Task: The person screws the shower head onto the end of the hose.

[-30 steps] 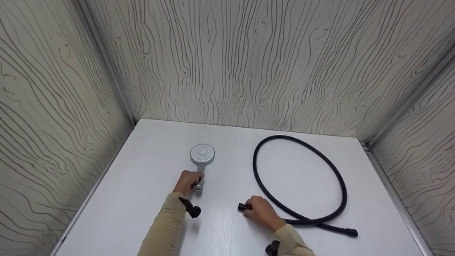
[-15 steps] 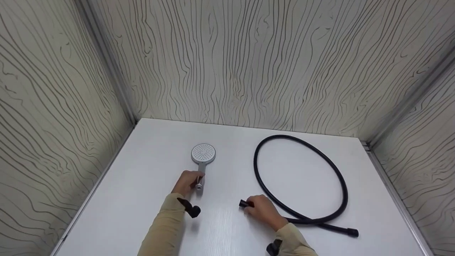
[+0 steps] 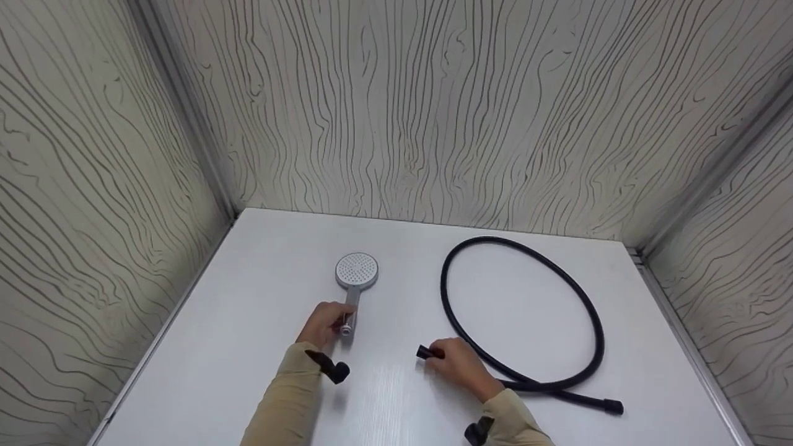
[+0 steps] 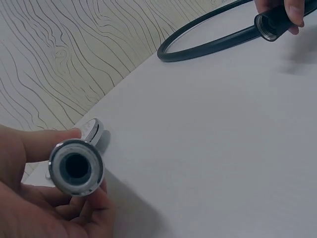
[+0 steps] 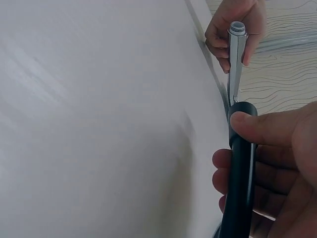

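A grey handheld shower head (image 3: 357, 270) with a round, white nozzle face is gripped at its handle by my left hand (image 3: 323, 321). Its open threaded end (image 4: 77, 168) points toward the left wrist camera. Black shower hose (image 3: 598, 337) lies in a loop on the right. My right hand (image 3: 460, 365) holds the hose's near end (image 5: 241, 158), thumb on the collar and fingers curled behind. In the left wrist view, the hose's open socket (image 4: 268, 27) shows a metal thread inside. The two ends are apart, with bare tabletop between them in the head view.
Both hands are over a white table (image 3: 279, 248). The hose crosses itself near the right hand, and its other end (image 3: 613, 407) lies toward the front right. Wood-patterned panels (image 3: 396, 111) rise at the back and both sides.
The shower head has shifted very slightly to the right with my left hand. The hose end in my right hand has tilted a little and moved slightly away from me.
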Motion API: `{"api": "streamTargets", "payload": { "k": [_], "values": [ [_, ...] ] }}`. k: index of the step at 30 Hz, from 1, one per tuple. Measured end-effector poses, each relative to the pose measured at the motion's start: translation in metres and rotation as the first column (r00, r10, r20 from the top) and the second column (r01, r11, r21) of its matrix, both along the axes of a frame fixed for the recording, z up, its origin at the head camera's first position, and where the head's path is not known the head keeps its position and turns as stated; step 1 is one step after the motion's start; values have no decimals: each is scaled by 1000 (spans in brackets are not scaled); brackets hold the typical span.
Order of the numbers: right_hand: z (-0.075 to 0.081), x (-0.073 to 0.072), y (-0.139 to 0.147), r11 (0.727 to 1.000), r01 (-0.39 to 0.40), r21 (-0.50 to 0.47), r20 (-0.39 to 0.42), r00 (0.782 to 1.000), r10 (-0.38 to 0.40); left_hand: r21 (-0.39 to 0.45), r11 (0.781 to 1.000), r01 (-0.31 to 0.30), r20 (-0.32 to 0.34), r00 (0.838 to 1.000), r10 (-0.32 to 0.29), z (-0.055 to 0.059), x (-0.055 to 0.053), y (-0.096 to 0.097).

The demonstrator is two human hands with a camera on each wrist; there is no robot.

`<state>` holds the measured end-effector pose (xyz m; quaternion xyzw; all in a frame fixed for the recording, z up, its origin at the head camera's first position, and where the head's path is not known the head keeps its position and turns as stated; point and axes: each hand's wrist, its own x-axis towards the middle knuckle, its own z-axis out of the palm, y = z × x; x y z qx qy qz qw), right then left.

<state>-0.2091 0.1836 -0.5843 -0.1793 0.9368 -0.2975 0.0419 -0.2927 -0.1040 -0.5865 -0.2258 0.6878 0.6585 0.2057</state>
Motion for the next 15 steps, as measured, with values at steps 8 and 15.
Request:
{"api": "streamTargets", "payload": {
  "k": [8,15],
  "values": [
    [6,1,0,999,23,-36,3,1000,-22,91,995,-29,-32,999,32,5,0,9],
    [11,0,0,999,21,-36,-2,1000,-21,152,987,-59,-38,997,65,11,3,15]
  ]
}}
